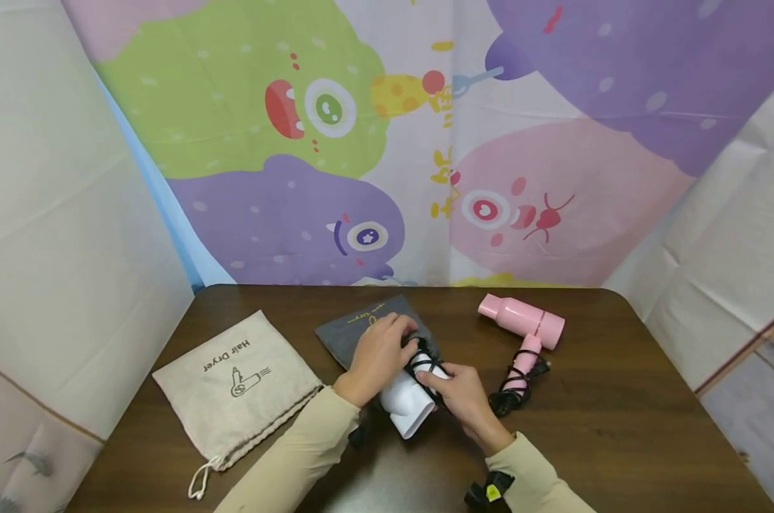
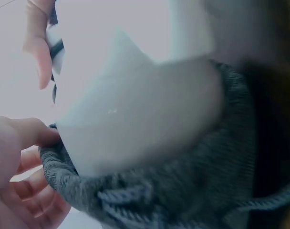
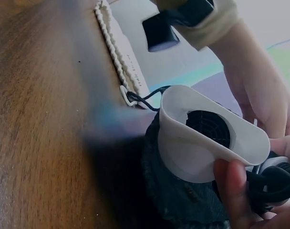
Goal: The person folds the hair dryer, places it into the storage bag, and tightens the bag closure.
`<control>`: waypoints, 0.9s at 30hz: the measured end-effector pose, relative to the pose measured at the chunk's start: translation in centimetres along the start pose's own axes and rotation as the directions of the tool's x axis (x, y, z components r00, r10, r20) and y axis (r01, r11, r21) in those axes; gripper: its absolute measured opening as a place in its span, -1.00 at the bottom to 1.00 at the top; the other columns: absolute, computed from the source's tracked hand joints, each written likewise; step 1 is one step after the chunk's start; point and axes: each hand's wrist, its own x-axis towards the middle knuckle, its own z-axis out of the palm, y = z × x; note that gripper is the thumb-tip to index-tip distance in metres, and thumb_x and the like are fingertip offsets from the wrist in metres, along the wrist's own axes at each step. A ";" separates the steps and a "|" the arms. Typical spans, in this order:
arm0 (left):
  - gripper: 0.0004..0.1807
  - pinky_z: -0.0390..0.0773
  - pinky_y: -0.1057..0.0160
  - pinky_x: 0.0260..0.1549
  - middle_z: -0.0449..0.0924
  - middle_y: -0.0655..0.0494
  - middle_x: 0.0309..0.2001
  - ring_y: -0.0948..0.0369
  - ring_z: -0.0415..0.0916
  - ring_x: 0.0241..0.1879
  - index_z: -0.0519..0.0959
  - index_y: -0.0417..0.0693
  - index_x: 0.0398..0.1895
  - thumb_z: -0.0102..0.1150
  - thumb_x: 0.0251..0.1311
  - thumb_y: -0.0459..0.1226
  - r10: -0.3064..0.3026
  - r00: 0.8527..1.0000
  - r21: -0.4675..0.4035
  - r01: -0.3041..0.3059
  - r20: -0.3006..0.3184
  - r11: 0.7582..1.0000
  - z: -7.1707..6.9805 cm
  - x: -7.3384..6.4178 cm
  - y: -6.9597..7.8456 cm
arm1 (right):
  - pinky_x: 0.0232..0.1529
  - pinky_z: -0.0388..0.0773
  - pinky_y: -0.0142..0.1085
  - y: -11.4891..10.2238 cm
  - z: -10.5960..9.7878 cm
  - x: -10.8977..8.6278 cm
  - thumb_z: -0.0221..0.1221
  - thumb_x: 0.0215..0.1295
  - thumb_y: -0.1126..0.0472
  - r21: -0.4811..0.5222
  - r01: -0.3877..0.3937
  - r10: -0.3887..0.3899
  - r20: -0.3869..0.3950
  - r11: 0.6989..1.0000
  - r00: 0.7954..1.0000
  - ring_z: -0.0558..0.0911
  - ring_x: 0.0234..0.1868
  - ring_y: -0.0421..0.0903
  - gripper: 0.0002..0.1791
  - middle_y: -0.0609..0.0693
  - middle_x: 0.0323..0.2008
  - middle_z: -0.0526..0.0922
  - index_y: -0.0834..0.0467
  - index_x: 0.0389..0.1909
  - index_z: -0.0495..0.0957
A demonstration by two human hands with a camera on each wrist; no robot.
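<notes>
On the worktop (image 1: 605,434), a beige pouch (image 1: 236,406) lies left and a pink hair dryer (image 1: 519,315) right, both apart from the white hair dryer (image 1: 405,405), which sits partly in the mouth of a grey pouch (image 1: 345,333). The left hand (image 1: 377,353) pinches the grey pouch's rim; the right hand (image 1: 467,395) grips the dryer's cord-wrapped handle. From the head, the left hand screens the mouth; cloth hides part of the dryer's body, and the left wrist view is blurred

My left arm (image 1: 297,452) and right arm (image 1: 537,474), pale-sleeved, reach forward, converging; my left grip (image 1: 379,350) pinches, fingers bent, near my right grip (image 1: 465,394), which clasps, thumb pointing left.
</notes>
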 end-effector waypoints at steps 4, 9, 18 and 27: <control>-0.88 0.54 0.22 -0.41 0.63 0.14 -0.40 0.20 0.57 -0.42 0.67 -0.01 -0.30 0.31 0.17 -0.18 0.014 0.998 0.031 -0.016 0.056 0.999 0.0 0.6 0.2 | -0.54 0.52 -0.32 0.0 0.1 0.0 0.37 0.12 0.14 -0.003 -0.012 0.012 0.018 1.000 1.000 0.56 -0.56 -0.18 -0.68 0.00 -0.52 0.65 0.35 -0.28 0.68; -0.88 0.49 0.28 -0.45 0.62 0.17 -0.49 0.25 0.52 -0.50 0.67 -0.03 -0.36 0.31 0.15 -0.18 0.004 0.996 -0.030 -0.001 0.085 1.000 0.0 0.7 0.5 | -0.51 0.50 -0.35 0.4 0.3 0.0 0.41 0.07 0.16 0.014 -0.018 0.018 0.023 1.000 1.000 0.55 -0.53 -0.18 -0.68 -0.03 -0.54 0.62 0.36 -0.31 0.67; -0.89 0.46 0.30 -0.45 0.58 0.21 -0.52 0.29 0.48 -0.52 0.66 0.00 -0.31 0.33 0.13 -0.20 -0.025 0.996 -0.073 0.032 0.089 0.997 0.0 -0.4 0.1 | -0.47 0.53 -0.35 0.7 0.3 -0.1 0.34 0.11 0.27 0.160 -0.056 0.045 0.075 0.985 0.996 0.57 -0.52 -0.17 -0.67 -0.02 -0.52 0.65 0.45 -0.20 0.62; -0.90 0.48 0.25 -0.49 0.58 0.20 -0.53 0.23 0.53 -0.51 0.61 0.02 -0.46 0.35 0.02 -0.21 -0.077 0.995 0.022 0.076 0.058 0.997 -0.2 -2.4 -0.6 | -0.37 0.62 -0.37 1.0 0.3 -0.1 0.21 0.25 0.30 0.381 -0.090 0.096 0.004 0.920 0.995 0.61 -0.39 -0.20 -0.64 -0.04 -0.36 0.60 0.53 -0.07 0.53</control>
